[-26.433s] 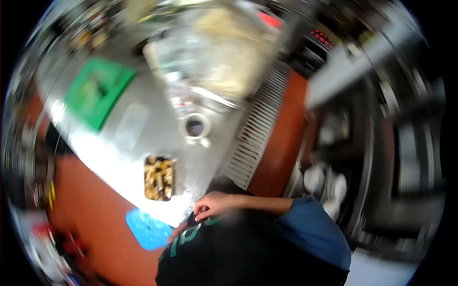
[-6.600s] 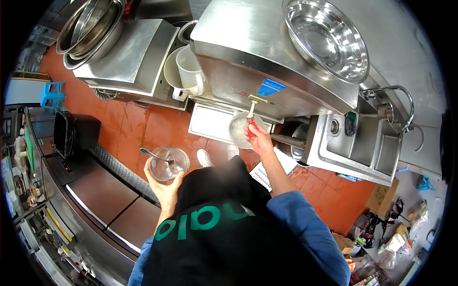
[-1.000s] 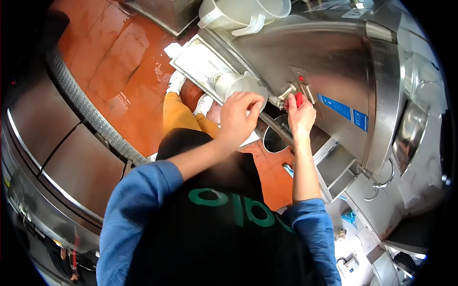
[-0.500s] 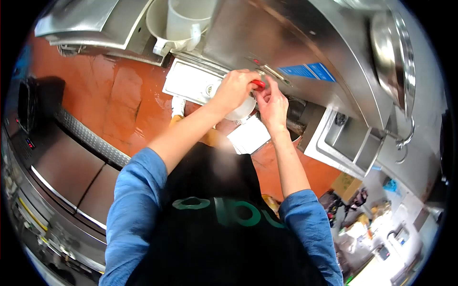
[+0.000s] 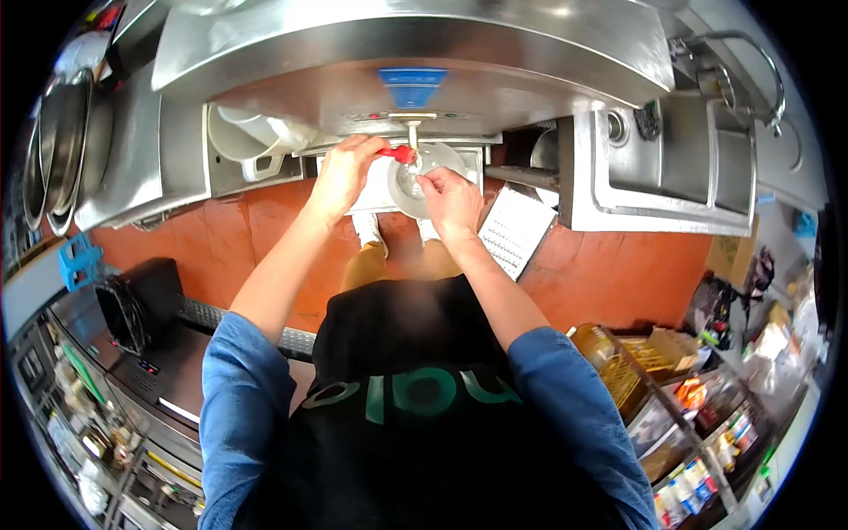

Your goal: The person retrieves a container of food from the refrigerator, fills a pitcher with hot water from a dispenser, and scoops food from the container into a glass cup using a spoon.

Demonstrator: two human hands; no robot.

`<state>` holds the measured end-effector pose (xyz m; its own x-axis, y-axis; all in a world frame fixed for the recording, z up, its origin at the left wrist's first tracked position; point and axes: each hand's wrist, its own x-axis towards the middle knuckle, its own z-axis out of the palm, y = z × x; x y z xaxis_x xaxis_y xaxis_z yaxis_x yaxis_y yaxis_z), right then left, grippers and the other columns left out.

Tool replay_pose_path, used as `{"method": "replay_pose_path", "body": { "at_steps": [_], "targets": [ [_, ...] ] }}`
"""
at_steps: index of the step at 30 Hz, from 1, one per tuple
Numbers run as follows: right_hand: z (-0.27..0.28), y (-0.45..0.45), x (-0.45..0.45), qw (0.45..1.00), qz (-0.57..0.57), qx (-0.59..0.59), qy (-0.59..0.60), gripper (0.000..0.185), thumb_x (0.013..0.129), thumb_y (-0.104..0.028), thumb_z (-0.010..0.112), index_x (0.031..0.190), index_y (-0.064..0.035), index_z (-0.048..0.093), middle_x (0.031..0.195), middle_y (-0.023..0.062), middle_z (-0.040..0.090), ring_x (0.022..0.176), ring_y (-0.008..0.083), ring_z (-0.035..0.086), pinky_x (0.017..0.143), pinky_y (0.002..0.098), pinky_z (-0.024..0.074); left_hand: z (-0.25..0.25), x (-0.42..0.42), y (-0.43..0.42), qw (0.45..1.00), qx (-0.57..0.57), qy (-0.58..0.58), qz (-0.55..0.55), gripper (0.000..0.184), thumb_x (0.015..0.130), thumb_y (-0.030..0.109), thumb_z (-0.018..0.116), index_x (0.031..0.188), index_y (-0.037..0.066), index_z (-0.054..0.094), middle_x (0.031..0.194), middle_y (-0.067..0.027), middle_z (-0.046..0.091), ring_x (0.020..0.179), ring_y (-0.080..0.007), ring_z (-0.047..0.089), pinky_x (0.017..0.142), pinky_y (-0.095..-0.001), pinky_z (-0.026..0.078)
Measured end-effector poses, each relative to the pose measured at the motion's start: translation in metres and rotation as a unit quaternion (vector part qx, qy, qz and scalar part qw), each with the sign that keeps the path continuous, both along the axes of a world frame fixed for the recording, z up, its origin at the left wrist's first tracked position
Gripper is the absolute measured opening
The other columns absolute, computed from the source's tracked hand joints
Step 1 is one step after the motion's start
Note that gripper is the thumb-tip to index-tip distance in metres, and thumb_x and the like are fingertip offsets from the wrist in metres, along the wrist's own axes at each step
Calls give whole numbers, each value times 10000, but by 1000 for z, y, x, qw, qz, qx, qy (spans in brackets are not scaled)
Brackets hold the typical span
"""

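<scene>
1. At the red handle point(image 5: 400, 155), just left of the spout point(image 5: 412, 132), the left hand point(image 5: 340, 178) pinches.
2. Right of the spout's mouth, the right hand point(image 5: 456, 205) bunches its fingertips, perhaps on something; I cannot tell.
3. Below, the spout points into a pale container point(image 5: 402, 196).

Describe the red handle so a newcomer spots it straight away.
Find the big steel unit with a blue label. Below the label, a short pale spout points down over a round container. The red handle is beside that spout, in the left hand, and its colour sets it apart.
</scene>
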<state>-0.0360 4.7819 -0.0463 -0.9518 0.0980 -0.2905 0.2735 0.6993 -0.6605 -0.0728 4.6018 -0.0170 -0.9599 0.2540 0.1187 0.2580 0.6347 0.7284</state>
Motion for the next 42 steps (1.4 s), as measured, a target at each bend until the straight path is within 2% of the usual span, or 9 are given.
{"method": "replay_pose_path", "body": {
  "at_steps": [9,11,14,18,23,30,32,39,42],
  "targets": [
    [-8,0,5,997,-39,-52,44,126,789,-221,672,779,-97,648,742,108,657,717,328,624,657,420,475,14,-11,-1,990,-107,19,-94,309,712,-69,523,976,38,641,945,-126,635,911,-313,593,793,-378,500],
    [-10,1,5,995,-47,-63,54,119,788,-208,669,784,-90,649,748,114,656,721,332,622,659,421,475,21,-13,0,984,-140,30,-107,303,723,-58,519,980,41,644,973,-121,635,931,-309,592,803,-379,505],
    [-12,0,6,995,-47,-46,78,120,794,-218,691,805,-102,666,714,71,676,669,282,642,617,383,480,26,-15,2,974,-175,43,-136,286,735,-37,520,978,42,646,994,-117,634,951,-309,588,812,-383,510],
    [-10,-1,4,996,-47,-54,52,112,793,-205,681,812,-96,664,732,87,669,698,302,635,639,395,477,32,-20,4,963,-212,27,-163,262,755,7,521,982,42,649,996,-121,635,972,-313,584,824,-385,511],
    [-3,-2,4,996,-40,-79,21,106,796,-190,664,831,-89,661,766,114,658,745,335,621,690,416,475,35,-23,4,960,-219,27,-175,274,768,15,507,999,45,652,985,-129,645,981,-325,592,890,-390,490],
    [-8,-4,5,995,-42,-76,56,95,786,-176,693,823,-93,667,740,99,664,703,304,636,654,387,481,28,-25,2,960,-214,36,-176,274,771,8,498,997,41,649,1006,-138,649,958,-329,612,989,-393,439],
    [-8,-4,5,994,-42,-89,44,110,799,-195,673,831,-90,660,761,113,657,738,333,621,679,417,470,30,-25,2,963,-208,30,-169,274,767,0,502,994,42,650,1003,-124,651,963,-315,609,955,-388,462],
    [-10,-4,1,994,-26,-77,71,115,790,-191,685,798,-83,646,756,109,646,737,332,619,664,431,467,32,-20,4,965,-218,34,-144,296,740,-34,528,992,55,655,995,-78,653,979,-262,590,818,-362,521],
    [-12,-3,0,993,-25,-76,86,147,773,-208,705,778,-79,635,770,113,642,735,330,618,658,433,465,34,-22,2,969,-211,17,-128,301,739,-37,532,990,67,661,1002,-80,652,978,-273,591,830,-364,518]
  ]
}}
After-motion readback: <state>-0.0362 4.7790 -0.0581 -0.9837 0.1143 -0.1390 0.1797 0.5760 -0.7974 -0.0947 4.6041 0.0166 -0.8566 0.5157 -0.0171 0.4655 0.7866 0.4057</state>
